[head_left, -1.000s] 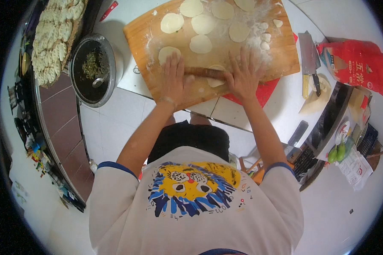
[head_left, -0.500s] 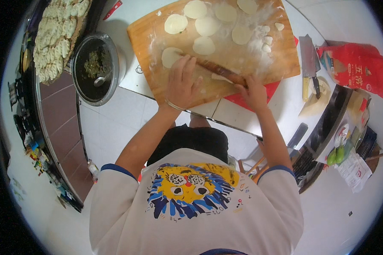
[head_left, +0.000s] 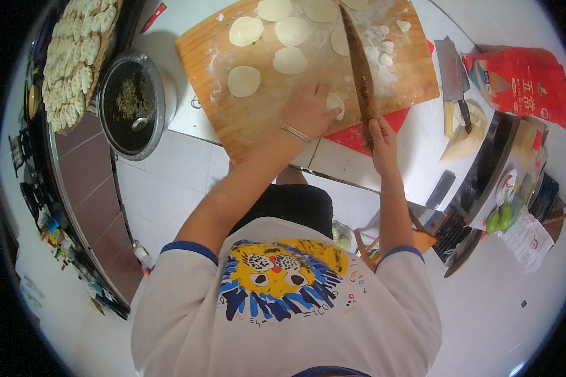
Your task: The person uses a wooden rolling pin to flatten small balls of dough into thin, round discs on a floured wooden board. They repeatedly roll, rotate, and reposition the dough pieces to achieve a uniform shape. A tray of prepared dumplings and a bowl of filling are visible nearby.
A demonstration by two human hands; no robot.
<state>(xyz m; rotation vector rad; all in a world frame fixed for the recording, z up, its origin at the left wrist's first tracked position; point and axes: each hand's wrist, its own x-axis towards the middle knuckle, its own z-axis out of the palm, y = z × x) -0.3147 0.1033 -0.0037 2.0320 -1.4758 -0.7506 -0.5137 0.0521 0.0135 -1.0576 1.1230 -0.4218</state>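
Note:
My left hand (head_left: 303, 112) is low over the floured wooden board (head_left: 210, 103), its thumb and fingers closed about a small dough piece (head_left: 336, 104). Its fingers are slightly blurred. My right hand (head_left: 383, 143) grips the near end of a brown wooden rolling pin (head_left: 361, 75). The pin points away from me across the board's right half, partly covering a dough round (head_left: 339, 41). Several flat dough wrappers lie on the board, among them a separate round wrapper (head_left: 244, 81) at the left. Small dough lumps (head_left: 385, 59) sit in flour right of the pin.
At left stands a metal bowl (head_left: 160, 119) of dark green filling with a spoon (head_left: 140, 124). Beyond it is a tray of shaped dumplings (head_left: 75, 66). To the right are a cleaver (head_left: 449, 66), a knife (head_left: 465, 116) and a red bag (head_left: 522, 85). A red sheet (head_left: 349, 139) shows under the board.
The rolling pin has come off the wrapper at left and swung to point away, held only by my right hand. My left hand has moved right to the small dough piece.

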